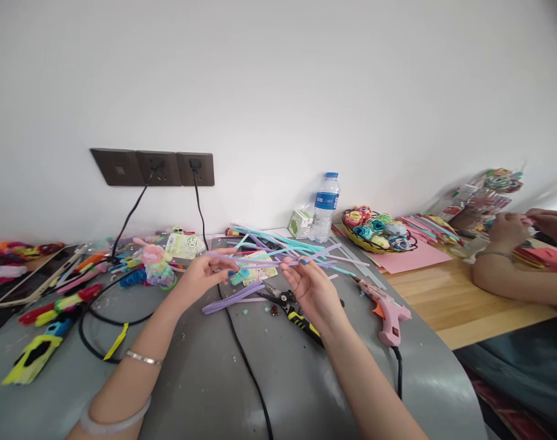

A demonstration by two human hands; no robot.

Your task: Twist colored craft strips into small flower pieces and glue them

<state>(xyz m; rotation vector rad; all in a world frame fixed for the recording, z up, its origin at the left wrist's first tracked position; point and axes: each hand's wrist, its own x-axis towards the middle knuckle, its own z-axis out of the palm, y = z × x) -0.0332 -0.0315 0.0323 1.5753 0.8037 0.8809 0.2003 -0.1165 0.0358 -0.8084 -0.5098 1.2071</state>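
1 lilac pipe cleaner (258,264) is up over the desk (191,379), strung btwn the hands: L hand (205,272) pinching it, R hand (315,290) also pinching it, palm partly up. Prob. v. light, soft fuzz on bendy wire, low slip, hard to break; best held w/ fingertips nr the ends. Lilac bundle (232,298) below; pliers (308,328) nr R hand; glue gun (391,311) further R.

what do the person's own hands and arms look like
The left hand and right hand are ungloved, with blue nail polish on each. The left arm wears a narrow silver-coloured bangle near the wrist and a thicker pale bangle higher up. No sleeve shows on either arm.
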